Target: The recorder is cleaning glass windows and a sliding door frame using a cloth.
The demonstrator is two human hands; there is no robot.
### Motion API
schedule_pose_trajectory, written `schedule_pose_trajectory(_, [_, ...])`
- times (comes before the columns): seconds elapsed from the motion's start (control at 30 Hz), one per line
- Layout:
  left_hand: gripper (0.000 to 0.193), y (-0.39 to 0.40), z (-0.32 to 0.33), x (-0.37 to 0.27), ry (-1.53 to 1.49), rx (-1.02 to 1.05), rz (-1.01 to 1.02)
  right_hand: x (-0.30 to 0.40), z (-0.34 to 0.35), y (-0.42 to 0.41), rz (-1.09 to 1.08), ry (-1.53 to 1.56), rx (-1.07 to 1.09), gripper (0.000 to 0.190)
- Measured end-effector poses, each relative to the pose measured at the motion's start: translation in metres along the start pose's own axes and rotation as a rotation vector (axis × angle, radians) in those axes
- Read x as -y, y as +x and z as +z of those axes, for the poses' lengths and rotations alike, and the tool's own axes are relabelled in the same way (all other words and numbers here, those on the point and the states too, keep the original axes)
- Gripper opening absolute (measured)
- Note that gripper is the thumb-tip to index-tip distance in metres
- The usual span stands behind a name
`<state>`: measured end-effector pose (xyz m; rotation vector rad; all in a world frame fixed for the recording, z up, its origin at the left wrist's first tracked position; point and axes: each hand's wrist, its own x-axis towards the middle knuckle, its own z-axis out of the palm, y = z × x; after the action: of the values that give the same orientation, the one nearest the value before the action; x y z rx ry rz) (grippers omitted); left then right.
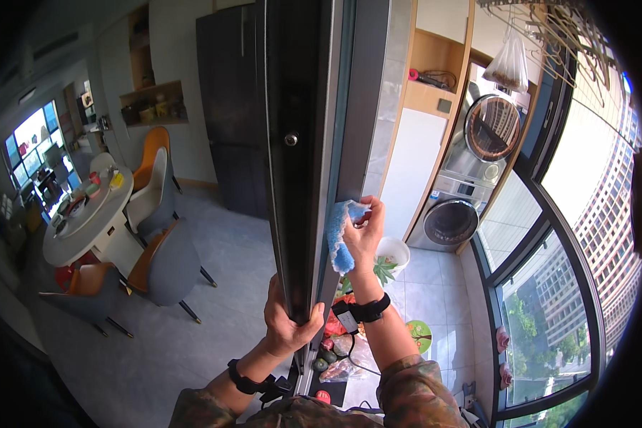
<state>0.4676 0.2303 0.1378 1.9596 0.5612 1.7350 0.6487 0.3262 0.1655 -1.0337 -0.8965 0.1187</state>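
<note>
My left hand [290,320] grips the edge of a dark metal-framed sliding door panel [295,187], fingers on one side and thumb on the other. A round lock cylinder [291,139] is set in the panel's face. In my right hand [366,241] is a blue cleaning cloth [342,259] with a pale edge, against the grey metal door frame [357,107] just right of the panel. Part of the cloth is hidden by my fingers. Each wrist wears a black strap with a small device.
Left are a dining table [59,247], several chairs [166,267] and a dark refrigerator [230,107]. Right are a white bucket [398,251], stacked laundry machines [449,222] and windows [545,321]. Vegetables [327,357] and plastic bags [348,369] lie by the door track; hangers [562,37] hang overhead.
</note>
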Motion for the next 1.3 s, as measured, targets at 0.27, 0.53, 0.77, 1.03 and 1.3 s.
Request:
schedule_pose_trajectory(0.27, [0.057, 0.001, 0.001, -0.003, -0.021, 0.005, -0.007, 0.038, 0.010, 0.021, -0.361, -0.405, -0.040, 0.061])
schedule_pose_trajectory(0.53, [0.057, 0.003, -0.006, -0.005, 0.022, 0.003, 0.025, 0.033, 0.008, -0.002, -0.349, -0.513, 0.010, 0.083])
schedule_pose_trajectory(0.77, [0.059, 0.007, -0.006, -0.010, 0.014, 0.000, 0.045, 0.050, 0.003, 0.017, -0.481, -0.546, -0.002, 0.098])
schedule_pose_trajectory(1.03, [0.063, 0.001, -0.003, -0.002, 0.026, -0.018, 0.063, 0.059, 0.017, 0.024, -0.370, -0.485, 0.020, 0.088])
schedule_pose_trajectory(1.3, [0.061, 0.004, -0.002, -0.014, 0.022, -0.011, 0.019, 0.027, -0.003, 0.001, -0.341, -0.585, 0.067, 0.095])
